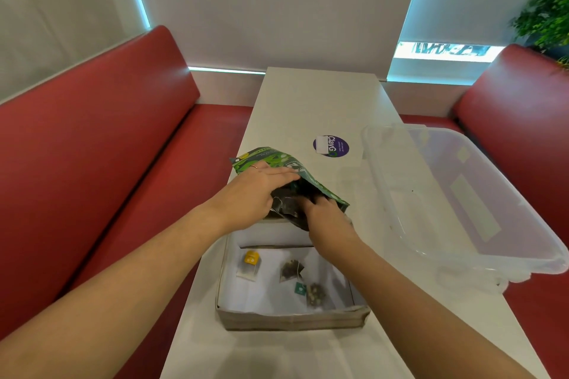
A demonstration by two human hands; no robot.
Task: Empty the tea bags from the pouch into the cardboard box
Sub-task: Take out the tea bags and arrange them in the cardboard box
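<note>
While the left hand (252,191) grips the pouch (277,160) from above, fingers laid together across its green face, the right hand (329,221) reaches into the open mouth. Its fingertips are hidden inside, so I cannot tell whether they pinch anything. The pouch hangs tilted over the far edge of the box (292,320), mouth down. Three tea bags (291,269) lie apart on the box floor. The box sits toward the near edge of the table (308,95), beside a clear tub (446,194) overhanging the right edge.
</note>
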